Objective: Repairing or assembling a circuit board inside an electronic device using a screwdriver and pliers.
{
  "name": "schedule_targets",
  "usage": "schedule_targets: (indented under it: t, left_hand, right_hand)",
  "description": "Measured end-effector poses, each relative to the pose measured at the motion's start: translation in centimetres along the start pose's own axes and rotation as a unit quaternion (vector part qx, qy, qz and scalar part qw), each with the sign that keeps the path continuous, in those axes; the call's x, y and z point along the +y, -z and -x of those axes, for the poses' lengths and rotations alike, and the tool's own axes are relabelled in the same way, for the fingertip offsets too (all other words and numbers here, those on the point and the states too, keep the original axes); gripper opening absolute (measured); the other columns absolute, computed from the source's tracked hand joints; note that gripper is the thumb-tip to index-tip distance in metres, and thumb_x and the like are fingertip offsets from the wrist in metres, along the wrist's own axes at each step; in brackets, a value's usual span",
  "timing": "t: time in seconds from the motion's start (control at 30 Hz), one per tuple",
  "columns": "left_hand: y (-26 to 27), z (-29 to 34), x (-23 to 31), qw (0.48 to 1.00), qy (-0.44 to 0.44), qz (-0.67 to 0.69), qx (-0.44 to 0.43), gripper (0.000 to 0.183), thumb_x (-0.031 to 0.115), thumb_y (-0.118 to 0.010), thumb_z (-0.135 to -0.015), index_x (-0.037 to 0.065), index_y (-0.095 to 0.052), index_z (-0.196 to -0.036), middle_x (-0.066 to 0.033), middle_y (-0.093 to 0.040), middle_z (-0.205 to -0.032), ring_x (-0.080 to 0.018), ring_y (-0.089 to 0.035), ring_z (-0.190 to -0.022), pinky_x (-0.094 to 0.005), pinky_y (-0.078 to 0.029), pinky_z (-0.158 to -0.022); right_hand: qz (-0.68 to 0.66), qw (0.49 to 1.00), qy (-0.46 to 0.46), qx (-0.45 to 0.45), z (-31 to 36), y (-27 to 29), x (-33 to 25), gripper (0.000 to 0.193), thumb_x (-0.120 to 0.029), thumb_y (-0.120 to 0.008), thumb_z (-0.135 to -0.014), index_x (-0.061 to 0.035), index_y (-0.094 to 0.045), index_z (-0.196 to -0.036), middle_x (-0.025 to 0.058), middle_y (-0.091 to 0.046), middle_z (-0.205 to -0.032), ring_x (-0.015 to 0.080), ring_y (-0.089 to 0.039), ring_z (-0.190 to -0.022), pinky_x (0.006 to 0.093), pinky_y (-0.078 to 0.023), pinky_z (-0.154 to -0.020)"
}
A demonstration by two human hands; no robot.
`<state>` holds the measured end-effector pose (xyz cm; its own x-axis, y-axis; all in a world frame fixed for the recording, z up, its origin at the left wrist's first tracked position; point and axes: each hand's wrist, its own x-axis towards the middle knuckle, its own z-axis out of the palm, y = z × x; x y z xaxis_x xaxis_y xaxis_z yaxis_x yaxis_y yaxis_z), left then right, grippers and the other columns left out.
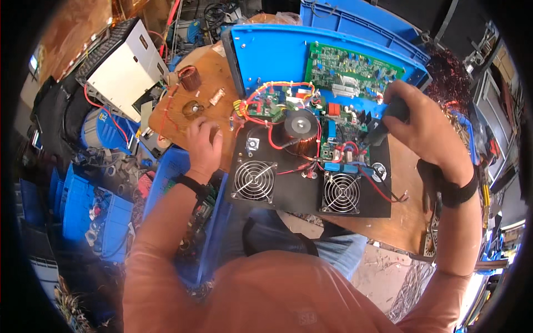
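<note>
My right hand (427, 119) is closed around a dark, thick-handled tool, perhaps a power screwdriver (377, 134). The tool slants down and left toward the right edge of a black panel (297, 194) that carries electronics. A small green circuit board (338, 141) with red and blue parts lies by the tool's lower end; its tip cannot be made out. A copper-wound toroid coil (300, 125) sits mid-panel, and two fans (254, 180) line the near edge. Left of the panel, my left hand (204, 147) hovers over the wooden table, fingers loosely bent and apart, nothing visible in them.
Behind the panel stands a blue cover (272, 55) with a large green circuit board (355, 66) against it. A loose copper coil (189, 78) and a ring (193, 109) lie on the wooden table (172, 114). A white metal case (125, 69) leans at the left, above blue bins (114, 222).
</note>
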<state>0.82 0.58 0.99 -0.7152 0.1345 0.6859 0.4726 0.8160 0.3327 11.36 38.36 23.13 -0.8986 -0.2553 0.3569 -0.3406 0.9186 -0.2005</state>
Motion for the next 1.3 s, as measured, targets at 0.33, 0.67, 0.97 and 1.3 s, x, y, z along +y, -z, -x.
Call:
schedule_targets:
  t: [0.33,0.67,0.97,1.3]
  left_hand:
    - [2.1,-0.1,-1.8,0.99,0.087,0.013,0.111,0.032,0.016,-0.056,-0.087,0.0,-0.055,-0.115,-0.0202,-0.05,-0.119,-0.0373,-0.046,-0.112,-0.0439,-0.035,-0.099]
    - [-1.5,0.7,-1.3,0.998,0.012,0.053,0.038,0.033,0.017,-0.055,-0.09,-0.001,-0.054,-0.118,-0.0214,-0.051,-0.12,-0.0381,-0.046,-0.114,-0.0455,-0.035,-0.1]
    - [-2.3,0.6,-1.8,0.999,0.043,-0.02,0.014,0.03,0.017,-0.056,-0.09,-0.001,-0.056,-0.114,-0.0207,-0.053,-0.119,-0.0377,-0.048,-0.113,-0.0447,-0.037,-0.098]
    - [-2.2,0.7,-1.6,0.998,0.051,-0.025,-0.009,0.029,0.014,-0.057,-0.087,0.0,-0.056,-0.114,-0.0193,-0.054,-0.117,-0.0372,-0.048,-0.112,-0.0438,-0.037,-0.097]
  right_hand:
    - [0.031,0.996,-0.082,0.001,-0.1,0.0,-1.1,0.029,-0.027,-0.062,-0.083,-0.0042,-0.059,-0.101,0.0196,-0.066,-0.079,0.0402,-0.064,-0.079,0.0459,-0.05,-0.071]
    - [0.027,0.999,-0.024,-0.037,-0.3,0.6,0.2,0.038,-0.034,-0.063,-0.081,-0.0002,-0.06,-0.098,0.0174,-0.068,-0.086,0.0348,-0.066,-0.084,0.0442,-0.051,-0.075]
    - [0.036,0.998,0.011,-0.053,-0.7,0.5,0.7,0.032,-0.027,-0.062,-0.082,-0.0014,-0.06,-0.1,0.0185,-0.066,-0.083,0.0371,-0.065,-0.08,0.0437,-0.051,-0.077]
    - [0.055,0.994,0.032,-0.089,-1.2,1.1,0.6,0.037,-0.028,-0.063,-0.083,0.0005,-0.06,-0.105,0.0193,-0.066,-0.088,0.0377,-0.063,-0.09,0.043,-0.05,-0.079]
